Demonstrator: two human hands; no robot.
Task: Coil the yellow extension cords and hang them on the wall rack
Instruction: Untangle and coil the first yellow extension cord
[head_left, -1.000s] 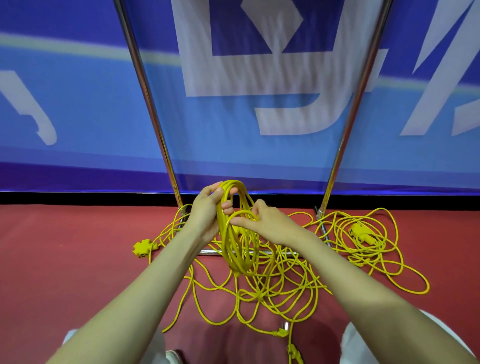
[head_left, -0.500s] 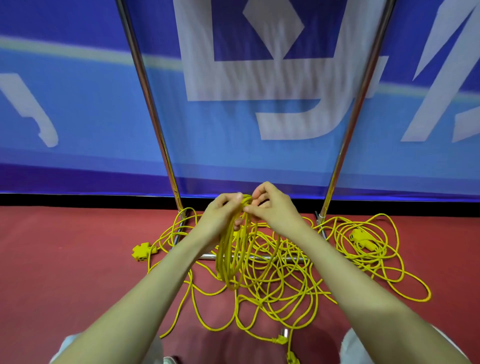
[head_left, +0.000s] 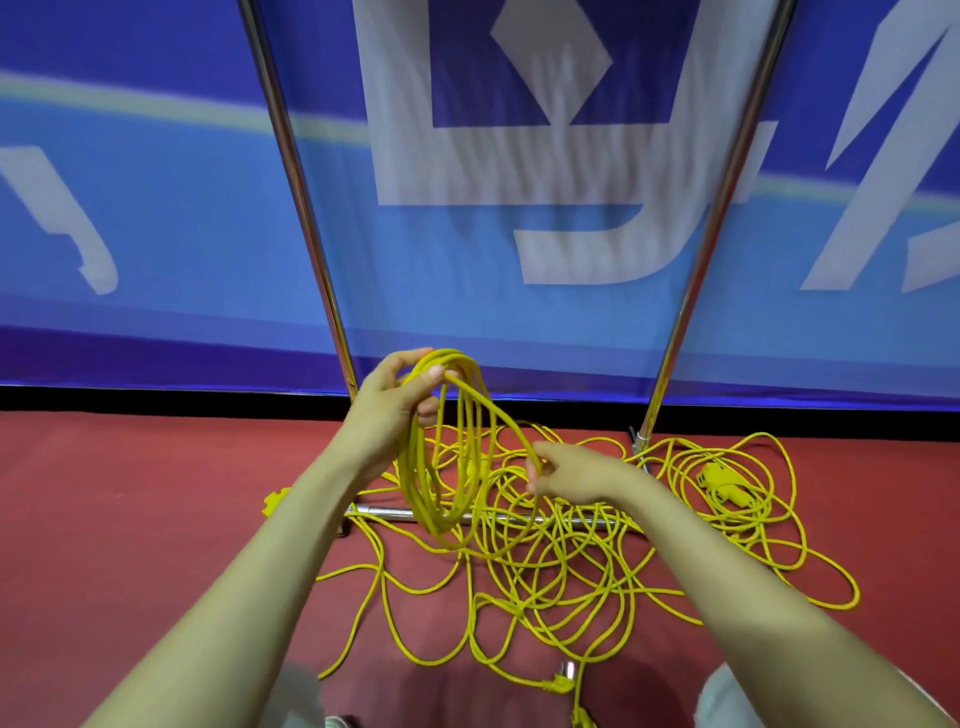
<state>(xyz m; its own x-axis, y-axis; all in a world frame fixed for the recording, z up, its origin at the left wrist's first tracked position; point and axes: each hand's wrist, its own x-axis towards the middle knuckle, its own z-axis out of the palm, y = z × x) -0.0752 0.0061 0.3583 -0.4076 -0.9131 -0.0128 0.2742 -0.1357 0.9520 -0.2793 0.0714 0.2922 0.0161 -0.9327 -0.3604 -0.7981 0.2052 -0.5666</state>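
My left hand (head_left: 387, 410) grips the top of a coil of yellow extension cord (head_left: 434, 499) with several loops hanging down above the floor. My right hand (head_left: 563, 475), lower and to the right, pinches a strand of the same cord that runs up to the coil. A loose tangle of yellow cord (head_left: 561, 571) lies on the red floor beneath both hands. A second, separate pile of yellow cord (head_left: 727, 488) with a socket block lies further right.
A metal rack with two slanted chrome poles (head_left: 301, 208) (head_left: 711, 234) and a floor crossbar (head_left: 519, 517) stands against a blue banner wall (head_left: 156, 234). A yellow plug (head_left: 272, 501) lies left of the rack foot; another plug (head_left: 561, 685) lies near my knees.
My hands were together at the coil's top. My right hand has dropped down and right along the cord, drawing out a new loop, while my left hand has lifted the coil a little.
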